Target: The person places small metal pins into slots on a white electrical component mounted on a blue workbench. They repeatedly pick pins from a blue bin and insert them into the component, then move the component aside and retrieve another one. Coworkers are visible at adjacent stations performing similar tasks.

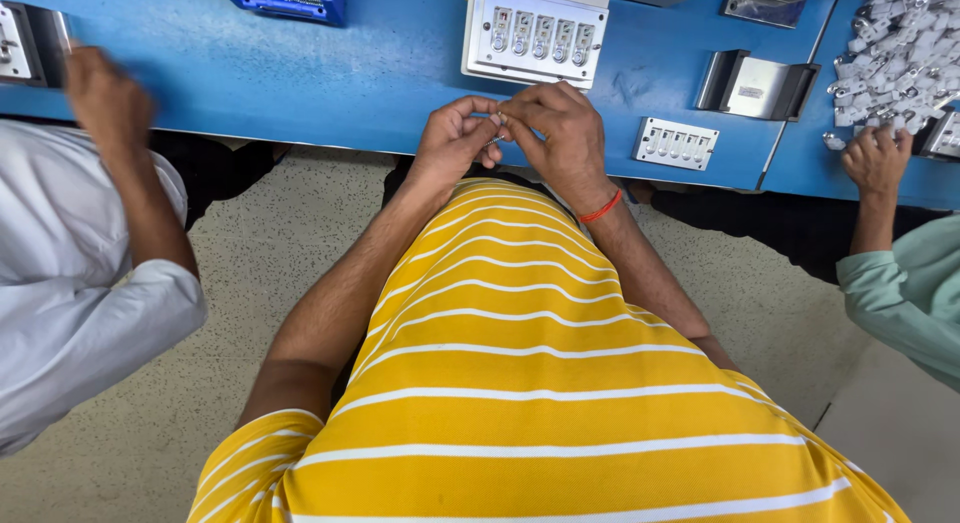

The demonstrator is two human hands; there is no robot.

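Far off to our left, a co-worker's hand (pixel 103 95) in a white sleeve rested blurred on the blue worktop (pixel 300 73). We had our left hand (pixel 455 143) pinched narrow on a small metal part (pixel 497 135), fingertips meeting our right hand (pixel 560 133), which gripped the same piece at the worktop's near edge. Just beyond our hands lay a white switch plate (pixel 535 35); right of them, a smaller switch strip (pixel 676 143). Farther right, another co-worker's hand (pixel 876 158) touched a pile of white parts (pixel 900 43).
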